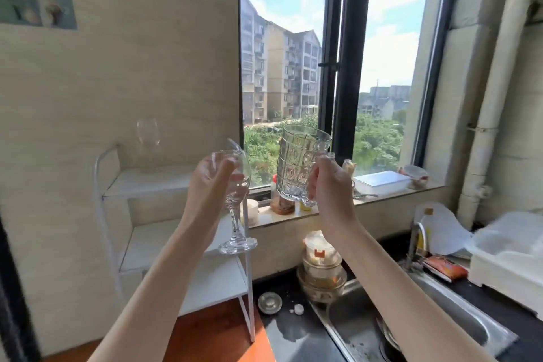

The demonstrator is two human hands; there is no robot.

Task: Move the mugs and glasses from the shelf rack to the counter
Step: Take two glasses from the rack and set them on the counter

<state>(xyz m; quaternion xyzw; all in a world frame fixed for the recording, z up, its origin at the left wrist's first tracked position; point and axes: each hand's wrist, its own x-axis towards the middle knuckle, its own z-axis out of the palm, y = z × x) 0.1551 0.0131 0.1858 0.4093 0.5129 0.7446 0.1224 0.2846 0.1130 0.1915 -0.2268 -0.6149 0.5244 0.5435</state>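
— Where are the glasses?
— The left hand [210, 182] holds a stemmed wine glass [236, 200] by the bowl, its grip curled round it, in the air before the white shelf rack [188, 244]. The right hand [329, 185] grips a patterned glass mug [296, 163] by the handle.
— And the rack?
— One more wine glass [147, 134] stands on its top shelf — the black worktop [288, 332] lies below.

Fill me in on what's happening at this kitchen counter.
A person is clearing glassware off the white shelf rack. The left hand grips a stemmed wine glass, and the right hand holds a patterned glass mug by its handle. Both are in the air. Another wine glass stands on the top shelf.
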